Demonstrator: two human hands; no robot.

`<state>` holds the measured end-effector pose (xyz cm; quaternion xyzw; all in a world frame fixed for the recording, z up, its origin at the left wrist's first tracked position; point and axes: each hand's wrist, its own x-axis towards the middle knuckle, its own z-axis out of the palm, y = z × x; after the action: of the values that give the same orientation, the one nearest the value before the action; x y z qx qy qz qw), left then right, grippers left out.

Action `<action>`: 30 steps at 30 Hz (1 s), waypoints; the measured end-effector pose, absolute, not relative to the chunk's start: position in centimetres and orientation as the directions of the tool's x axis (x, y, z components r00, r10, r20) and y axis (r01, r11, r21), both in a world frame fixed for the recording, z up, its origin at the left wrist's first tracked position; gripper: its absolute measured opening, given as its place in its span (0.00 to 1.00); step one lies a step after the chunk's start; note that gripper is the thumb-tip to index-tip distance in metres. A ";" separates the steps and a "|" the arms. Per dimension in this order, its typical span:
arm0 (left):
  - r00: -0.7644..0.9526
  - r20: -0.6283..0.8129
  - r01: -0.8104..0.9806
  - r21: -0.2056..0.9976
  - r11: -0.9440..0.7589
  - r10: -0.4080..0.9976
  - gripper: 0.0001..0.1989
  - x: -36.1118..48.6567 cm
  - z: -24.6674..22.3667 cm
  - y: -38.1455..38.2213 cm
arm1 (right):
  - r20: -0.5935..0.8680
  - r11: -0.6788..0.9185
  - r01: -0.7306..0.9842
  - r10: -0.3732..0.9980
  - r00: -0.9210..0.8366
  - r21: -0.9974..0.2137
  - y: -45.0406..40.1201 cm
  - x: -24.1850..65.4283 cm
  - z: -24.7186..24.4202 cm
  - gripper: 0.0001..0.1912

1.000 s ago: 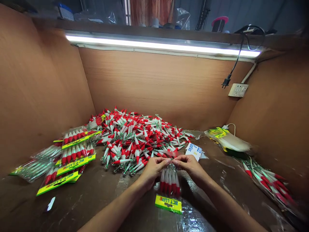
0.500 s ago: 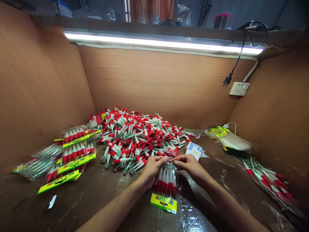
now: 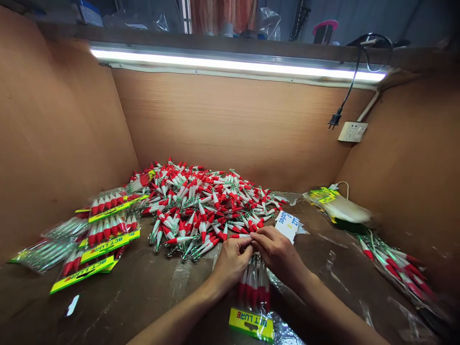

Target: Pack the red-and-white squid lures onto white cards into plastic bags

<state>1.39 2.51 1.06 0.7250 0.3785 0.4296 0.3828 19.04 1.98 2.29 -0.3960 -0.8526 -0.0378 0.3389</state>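
My left hand (image 3: 233, 261) and my right hand (image 3: 276, 250) meet at the upper end of a clear packet of red and white lures (image 3: 254, 287). Both have their fingers pinched together on that end. The packet's yellow BCT LURE card (image 3: 251, 325) points toward me. Just beyond my fingers lies one loose lure (image 3: 239, 235), at the near edge of a large pile of red and white lures (image 3: 204, 201). My fingertips partly hide the packet's end.
Filled packets (image 3: 108, 230) are stacked at the left, near a small white piece (image 3: 73, 305). A white card (image 3: 286, 226) lies behind my right hand. Clear bags (image 3: 345, 208) and more lures (image 3: 398, 268) sit at the right. A black plug (image 3: 335, 119) hangs above.
My hands have drawn closer together, with my right hand now turned over the packet's end. The packet has shifted slightly right and toward me. The view has shifted slightly.
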 end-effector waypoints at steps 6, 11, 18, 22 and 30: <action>0.398 0.321 0.407 0.777 -0.479 0.859 0.14 1.4 0.8 2.2 | 0.496 0.633 0.768 0.698 -0.516 -0.092 1.8 19.2 1.9 0.09; 0.409 0.269 0.376 0.821 -0.430 0.872 0.15 1.5 0.8 2.1 | 0.579 0.511 0.774 0.780 -0.237 -0.373 3.5 19.9 1.2 0.11; 0.368 0.201 0.209 0.933 -0.292 0.908 0.16 1.9 -0.2 2.4 | 0.570 0.413 0.670 0.822 0.019 -0.617 3.5 23.8 4.6 0.14; 0.381 0.278 0.202 0.906 -0.373 0.882 0.15 1.9 0.4 2.1 | 0.611 0.646 0.662 0.713 -0.344 -0.381 0.0 21.8 4.8 0.11; 0.413 0.366 0.311 0.803 -0.507 0.834 0.14 1.9 1.4 1.0 | 0.592 0.569 0.798 0.719 -0.365 -0.199 -0.2 19.3 2.1 0.11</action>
<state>1.85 1.00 1.40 0.7730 0.3703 0.3952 0.3304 19.29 -0.21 2.09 -0.4604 -0.8238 -0.0611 0.3251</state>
